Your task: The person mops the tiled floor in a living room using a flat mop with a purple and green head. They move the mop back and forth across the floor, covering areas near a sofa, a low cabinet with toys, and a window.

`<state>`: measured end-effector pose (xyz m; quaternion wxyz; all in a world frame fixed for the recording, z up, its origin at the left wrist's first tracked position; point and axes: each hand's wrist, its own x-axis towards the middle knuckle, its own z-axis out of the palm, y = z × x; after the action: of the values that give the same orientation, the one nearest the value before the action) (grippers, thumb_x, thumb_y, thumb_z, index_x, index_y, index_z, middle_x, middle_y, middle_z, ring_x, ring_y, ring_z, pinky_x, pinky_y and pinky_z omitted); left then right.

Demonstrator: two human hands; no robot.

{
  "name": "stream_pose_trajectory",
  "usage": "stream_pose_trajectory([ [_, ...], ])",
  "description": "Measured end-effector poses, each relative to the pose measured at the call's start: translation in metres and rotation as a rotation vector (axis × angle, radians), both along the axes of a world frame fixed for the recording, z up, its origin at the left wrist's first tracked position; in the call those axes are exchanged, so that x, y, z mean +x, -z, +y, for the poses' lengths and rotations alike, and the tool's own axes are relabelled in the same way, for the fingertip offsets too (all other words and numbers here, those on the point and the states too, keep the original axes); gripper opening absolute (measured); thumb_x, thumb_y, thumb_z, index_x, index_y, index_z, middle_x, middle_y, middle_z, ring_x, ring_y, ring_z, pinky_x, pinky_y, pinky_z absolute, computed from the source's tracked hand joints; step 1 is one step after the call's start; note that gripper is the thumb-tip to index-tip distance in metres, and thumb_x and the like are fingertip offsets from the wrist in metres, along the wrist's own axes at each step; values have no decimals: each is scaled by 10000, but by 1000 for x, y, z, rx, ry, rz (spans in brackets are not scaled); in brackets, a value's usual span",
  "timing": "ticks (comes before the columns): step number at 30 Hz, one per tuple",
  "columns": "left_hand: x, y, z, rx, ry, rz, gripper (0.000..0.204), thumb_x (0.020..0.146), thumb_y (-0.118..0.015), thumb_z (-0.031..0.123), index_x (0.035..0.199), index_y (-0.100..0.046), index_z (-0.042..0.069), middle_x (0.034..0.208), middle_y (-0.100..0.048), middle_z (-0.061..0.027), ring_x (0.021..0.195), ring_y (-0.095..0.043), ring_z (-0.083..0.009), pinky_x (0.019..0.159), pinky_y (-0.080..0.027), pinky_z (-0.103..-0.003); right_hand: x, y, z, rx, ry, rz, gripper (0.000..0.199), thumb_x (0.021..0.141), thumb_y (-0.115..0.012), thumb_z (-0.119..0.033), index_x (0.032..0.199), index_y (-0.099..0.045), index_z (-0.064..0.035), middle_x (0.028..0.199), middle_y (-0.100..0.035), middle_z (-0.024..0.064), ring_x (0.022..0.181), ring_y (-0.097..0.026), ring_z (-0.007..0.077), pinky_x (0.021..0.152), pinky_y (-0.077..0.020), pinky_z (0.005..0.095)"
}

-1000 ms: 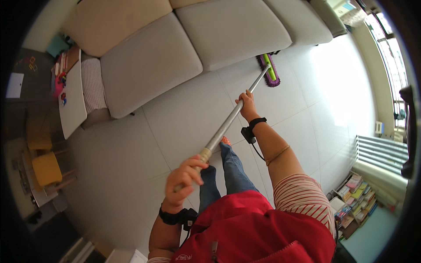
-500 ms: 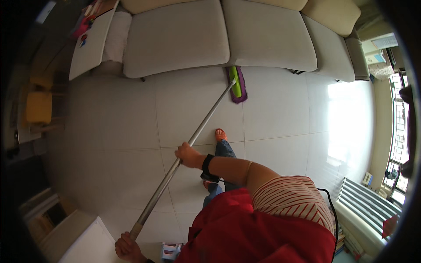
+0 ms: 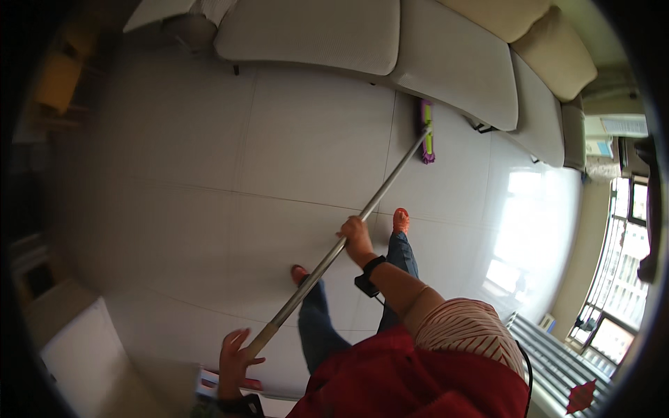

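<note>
A flat mop with a long silver pole (image 3: 317, 276) slants across the floor from lower left to upper right. Its green and purple head (image 3: 428, 132) touches the tiles beside the sofa front and looks narrow, tilted on its side. My right hand (image 3: 357, 238) is closed around the middle of the pole, with a black band on the wrist. At the pole's pale grip end is my left hand (image 3: 235, 354), its fingers spread and the end resting between thumb and fingers. Both my feet, in orange-red slippers, stand apart near the pole.
A grey sofa (image 3: 313, 31) with beige cushions (image 3: 557, 52) spans the far side, its short legs on the tiled floor (image 3: 188, 139). A white box-like piece (image 3: 87, 348) stands at lower left. To the right are a radiator (image 3: 550, 362) and a bright window (image 3: 613, 279).
The mop head has shifted right along the sofa and turned narrower. Both hands moved right with the pole, and my left fingers have spread. My feet have moved apart, and the view has turned.
</note>
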<state>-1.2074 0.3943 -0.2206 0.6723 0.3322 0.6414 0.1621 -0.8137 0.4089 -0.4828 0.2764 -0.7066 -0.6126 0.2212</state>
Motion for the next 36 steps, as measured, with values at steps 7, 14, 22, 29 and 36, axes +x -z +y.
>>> stream_pose_trajectory([
  [7,137,368,53,-119,915,333,450,730,-757,404,924,-649,12,813,-674,-143,733,-644,-264,677,-496,-373,169,259,16,-11,-18,-185,219,668,-701,8,798,-542,-69,983,-533,113,1100,-479,368,841,-429,480],
  [14,375,687,83,251,861,200,443,740,-737,403,891,-638,-1,761,-647,-168,710,-633,-315,655,-493,-391,433,498,47,-345,161,-905,365,839,-557,-121,1200,-522,-82,1293,-458,206,1273,-331,426,1025,-311,523],
  [22,428,685,90,366,688,188,365,781,-702,382,804,-602,32,701,-627,-128,639,-612,-292,600,-483,-380,470,483,121,-243,344,-564,372,836,-490,28,1168,-461,-137,1077,-458,233,851,-539,362,800,-481,434],
  [29,279,676,37,310,663,235,380,801,-665,353,943,-597,8,787,-622,-147,718,-589,-297,665,-474,-376,290,487,188,-302,15,-1,246,936,-401,-212,1089,-472,-33,1037,-523,265,979,-528,397,942,-382,449],
  [36,59,596,-52,-212,717,348,415,754,-705,314,1045,-628,28,974,-654,-204,998,-601,-348,880,-462,-395,97,403,73,-648,-400,45,336,825,-525,3,1133,-418,-77,956,-580,265,914,-589,400,874,-427,458],
])
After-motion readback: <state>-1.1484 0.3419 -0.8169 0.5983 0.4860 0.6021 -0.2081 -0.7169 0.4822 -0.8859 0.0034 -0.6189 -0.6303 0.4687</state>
